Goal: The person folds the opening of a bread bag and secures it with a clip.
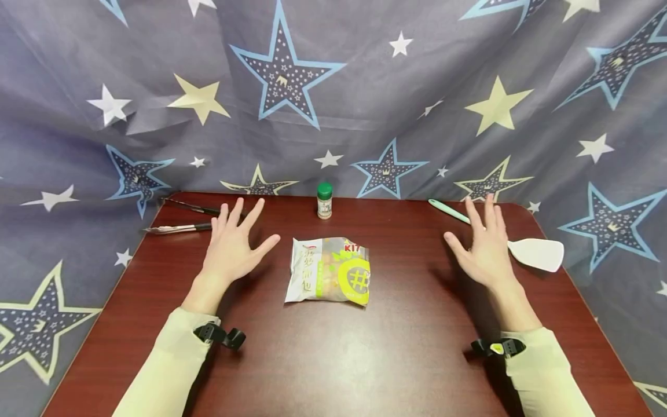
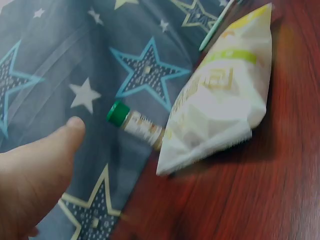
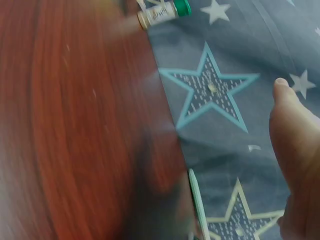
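My left hand (image 1: 233,245) is held above the table with its fingers spread and nothing in them. Just right of it lies a sealed bread package (image 1: 329,271) with white, clear and yellow-green printing. Two slim tools lie behind and left of that hand: a black-handled one with a pale metallic end (image 1: 177,229) and a dark thin one (image 1: 191,205). My right hand (image 1: 484,249), also spread and holding nothing, overlaps part of a spatula with a white blade (image 1: 537,254) and mint handle (image 1: 449,211). In the left wrist view, the package (image 2: 215,95) looms close beyond my thumb.
A small seasoning bottle with a green cap (image 1: 325,201) stands upright near the back edge, behind the package. The dark red wooden table (image 1: 333,365) meets a grey star-patterned cloth (image 1: 354,116) at the back and sides. Black straps (image 1: 219,335) circle both wrists.
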Demonstrator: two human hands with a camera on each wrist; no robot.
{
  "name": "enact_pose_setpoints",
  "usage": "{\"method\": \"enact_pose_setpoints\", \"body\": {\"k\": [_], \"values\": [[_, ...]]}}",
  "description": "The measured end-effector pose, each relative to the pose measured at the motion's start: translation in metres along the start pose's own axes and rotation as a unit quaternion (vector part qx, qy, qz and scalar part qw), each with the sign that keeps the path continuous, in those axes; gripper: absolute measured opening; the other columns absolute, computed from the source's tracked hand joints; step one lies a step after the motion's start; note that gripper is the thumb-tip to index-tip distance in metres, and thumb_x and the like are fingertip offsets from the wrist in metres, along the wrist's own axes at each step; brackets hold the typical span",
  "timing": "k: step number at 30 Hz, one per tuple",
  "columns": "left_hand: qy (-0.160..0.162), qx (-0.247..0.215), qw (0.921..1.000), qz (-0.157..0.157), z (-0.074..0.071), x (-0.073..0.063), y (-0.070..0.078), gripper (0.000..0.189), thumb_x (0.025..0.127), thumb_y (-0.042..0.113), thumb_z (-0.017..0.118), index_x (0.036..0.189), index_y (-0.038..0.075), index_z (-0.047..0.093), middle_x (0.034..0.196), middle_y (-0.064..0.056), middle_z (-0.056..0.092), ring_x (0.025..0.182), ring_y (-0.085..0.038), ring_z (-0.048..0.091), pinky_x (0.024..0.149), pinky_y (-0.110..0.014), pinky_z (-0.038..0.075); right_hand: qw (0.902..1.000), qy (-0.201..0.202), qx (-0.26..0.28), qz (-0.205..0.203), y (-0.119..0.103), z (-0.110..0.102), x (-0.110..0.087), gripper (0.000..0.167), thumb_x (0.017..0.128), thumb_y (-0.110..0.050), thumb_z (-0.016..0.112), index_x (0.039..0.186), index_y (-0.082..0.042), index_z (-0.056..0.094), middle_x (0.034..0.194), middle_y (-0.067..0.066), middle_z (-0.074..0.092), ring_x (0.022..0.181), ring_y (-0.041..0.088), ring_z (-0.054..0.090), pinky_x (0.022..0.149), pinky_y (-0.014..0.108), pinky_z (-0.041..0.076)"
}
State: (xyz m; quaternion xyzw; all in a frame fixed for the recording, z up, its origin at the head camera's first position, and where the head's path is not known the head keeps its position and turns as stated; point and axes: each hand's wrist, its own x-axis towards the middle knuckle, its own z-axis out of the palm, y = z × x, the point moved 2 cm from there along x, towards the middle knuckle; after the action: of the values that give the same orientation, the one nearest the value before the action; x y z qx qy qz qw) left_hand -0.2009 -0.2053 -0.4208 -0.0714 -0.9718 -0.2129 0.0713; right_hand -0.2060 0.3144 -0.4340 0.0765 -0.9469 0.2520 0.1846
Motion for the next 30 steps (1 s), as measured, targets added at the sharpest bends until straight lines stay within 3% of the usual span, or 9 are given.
{"method": "enact_pose_setpoints", "body": {"k": [8,15,22,30], "values": [[-0.038,-0.05,0.9957,0.068,0.014,0.012,0.041,0.075,0.1,0.05,0.069,0.163,0.016,0.045,0.165,-0.019,0.047,0.153,-0.043,0.042,0.122,-0.062,0.039,0.9971,-0.037,0.064,-0.021,-0.025,0.022,-0.001,0.079,0.105,-0.038,0.065,0.171,-0.019,0.025,0.178,0.024,0.006,0.16,0.057,0.017,0.124,0.075,0.02],[-0.058,-0.081,0.9871,0.125,0.032,0.029,0.075,0.064,0.102,0.045,0.069,0.157,0.016,0.054,0.157,-0.013,0.058,0.148,-0.036,0.052,0.121,-0.056,0.043,0.991,-0.079,0.104,-0.028,-0.052,0.044,0.004,0.073,0.108,-0.03,0.06,0.17,-0.011,0.026,0.178,0.022,0.016,0.163,0.046,0.02,0.127,0.069,0.023],[-0.089,-0.094,0.9789,0.158,0.053,0.044,0.098,0.06,0.103,0.042,0.068,0.156,0.017,0.056,0.154,-0.012,0.061,0.145,-0.035,0.055,0.119,-0.053,0.046,0.984,-0.114,0.129,-0.047,-0.079,0.068,0.008,0.07,0.11,-0.027,0.057,0.169,-0.006,0.026,0.175,0.021,0.027,0.163,0.038,0.026,0.13,0.059,0.026],[-0.117,-0.092,0.9746,0.167,0.071,0.056,0.109,0.056,0.103,0.037,0.068,0.154,0.016,0.058,0.151,-0.01,0.064,0.142,-0.031,0.06,0.117,-0.049,0.049,0.9743,-0.146,0.166,-0.042,-0.096,0.09,0.006,0.068,0.11,-0.028,0.058,0.168,-0.006,0.029,0.165,0.026,0.042,0.136,0.045,0.061,0.107,0.057,0.055]]}}
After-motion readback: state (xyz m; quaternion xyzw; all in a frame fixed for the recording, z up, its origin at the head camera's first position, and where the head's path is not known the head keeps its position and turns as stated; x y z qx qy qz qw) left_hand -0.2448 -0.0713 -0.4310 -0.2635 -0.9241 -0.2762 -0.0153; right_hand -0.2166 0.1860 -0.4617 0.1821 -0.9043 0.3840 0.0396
